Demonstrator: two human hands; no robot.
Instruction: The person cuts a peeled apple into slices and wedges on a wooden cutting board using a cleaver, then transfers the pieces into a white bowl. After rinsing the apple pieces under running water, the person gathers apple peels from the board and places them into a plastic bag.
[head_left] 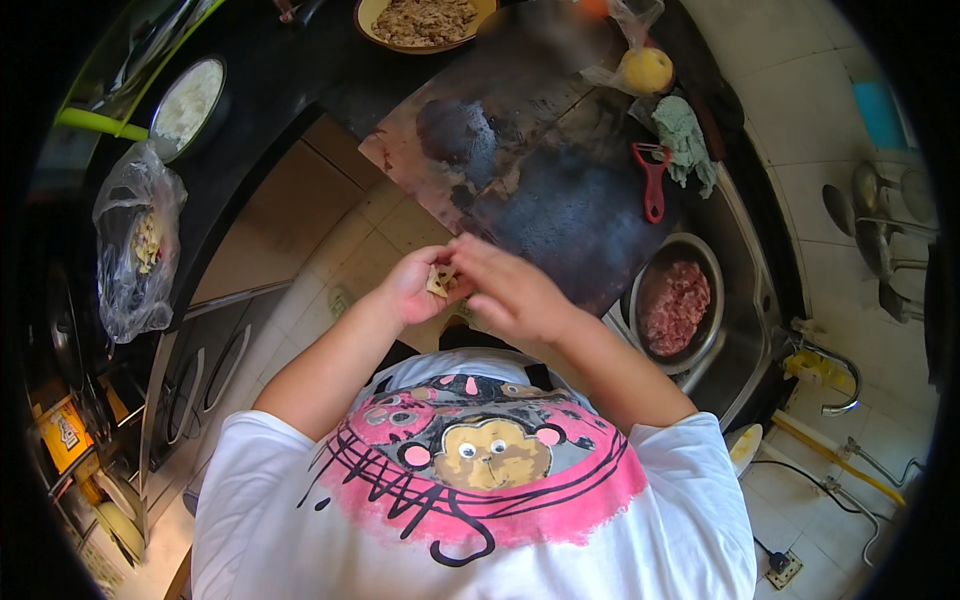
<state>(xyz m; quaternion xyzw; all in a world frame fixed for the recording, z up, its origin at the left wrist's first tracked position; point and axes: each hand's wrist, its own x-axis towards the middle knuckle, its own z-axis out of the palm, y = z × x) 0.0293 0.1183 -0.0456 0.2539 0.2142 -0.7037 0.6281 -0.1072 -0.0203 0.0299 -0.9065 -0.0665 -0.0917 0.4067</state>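
My left hand is cupped palm up in front of my body, just off the near edge of the dark board. In its palm lies a small heap of pale yellow scraps, perhaps peelings; their exact kind is too small to tell. My right hand reaches across from the other side, fingers stretched out, with the fingertips touching or nearly touching the left fingers. It partly covers the scraps, and nothing shows in its own grasp. Beyond both hands spreads the wet, dark cutting board.
A red peeler and green cloth lie on the right. A metal bowl of minced meat stands by the sink. Leftward are a bowl of white rice and a plastic bag with scraps. A yellow-rimmed bowl sits behind.
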